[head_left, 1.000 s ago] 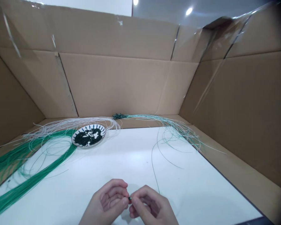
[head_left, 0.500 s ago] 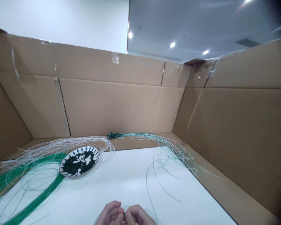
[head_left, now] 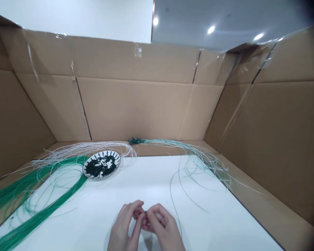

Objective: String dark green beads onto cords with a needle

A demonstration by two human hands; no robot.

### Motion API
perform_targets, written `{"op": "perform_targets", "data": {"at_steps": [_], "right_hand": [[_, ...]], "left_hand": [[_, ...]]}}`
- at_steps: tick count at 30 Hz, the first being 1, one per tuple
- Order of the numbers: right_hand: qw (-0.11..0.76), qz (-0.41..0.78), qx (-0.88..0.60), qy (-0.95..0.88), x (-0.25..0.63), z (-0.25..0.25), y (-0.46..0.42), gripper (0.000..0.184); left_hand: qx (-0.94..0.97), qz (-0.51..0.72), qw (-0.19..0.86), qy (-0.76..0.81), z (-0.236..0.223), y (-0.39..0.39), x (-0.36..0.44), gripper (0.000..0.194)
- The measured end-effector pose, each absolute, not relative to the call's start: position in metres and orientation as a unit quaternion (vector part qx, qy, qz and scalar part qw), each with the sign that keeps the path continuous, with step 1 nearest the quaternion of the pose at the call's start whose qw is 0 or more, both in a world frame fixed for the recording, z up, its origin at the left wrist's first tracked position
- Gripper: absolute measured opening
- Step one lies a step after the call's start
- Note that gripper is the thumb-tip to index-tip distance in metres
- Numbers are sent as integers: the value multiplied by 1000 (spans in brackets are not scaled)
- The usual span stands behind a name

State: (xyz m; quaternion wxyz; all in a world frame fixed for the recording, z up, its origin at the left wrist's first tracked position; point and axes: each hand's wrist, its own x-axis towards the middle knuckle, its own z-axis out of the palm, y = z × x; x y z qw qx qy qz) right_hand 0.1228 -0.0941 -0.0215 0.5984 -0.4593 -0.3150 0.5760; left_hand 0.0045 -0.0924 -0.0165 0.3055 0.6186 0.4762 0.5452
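Near the bottom middle, my left hand [head_left: 127, 223] and my right hand [head_left: 165, 223] meet fingertip to fingertip. Between the tips of both hands sits a tiny dark green piece [head_left: 146, 212], too small to name. Thumb and index finger of my right hand are pinched at it. My left thumb and curled fingers close in on it from the other side. A thin green thread [head_left: 174, 203] runs down the white tabletop [head_left: 146, 184] and passes behind my right hand; whether it joins the piece is hidden.
A striped-rim plate [head_left: 117, 164] holds many small dark green pieces. Left of it lie green strands [head_left: 57, 200] and white strands [head_left: 75, 149]. Pale green threads [head_left: 199, 153] with a dark knotted end [head_left: 135, 141] lie at the back. Cardboard walls [head_left: 136, 108] surround the tabletop.
The camera view tips up, then partly back down. My left hand has turned, its fingers now curled over toward the small green piece. Both hands stay together.
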Motion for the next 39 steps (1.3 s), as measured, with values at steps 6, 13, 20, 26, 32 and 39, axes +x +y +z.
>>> {"op": "perform_targets", "data": {"at_steps": [6, 13, 20, 26, 32, 39], "right_hand": [[570, 606, -446, -329, 134, -5, -103, 46], [540, 620, -454, -345, 140, 0, -107, 43], [515, 600, -449, -415, 142, -9, -107, 27], [507, 577, -464, -441, 140, -16, -108, 16], [509, 627, -435, -398, 142, -11, -113, 27], [511, 671, -396, -363, 142, -4, -117, 40]], "left_hand": [[647, 466, 366, 479, -1, -93, -2, 17], [640, 464, 409, 456, -4, -91, -5, 15], [651, 467, 406, 440, -12, -94, -7, 10], [665, 474, 377, 438, -14, -95, -6, 8], [676, 474, 351, 442, -13, -96, -12, 9], [690, 466, 313, 457, -9, -102, -15, 14]]}}
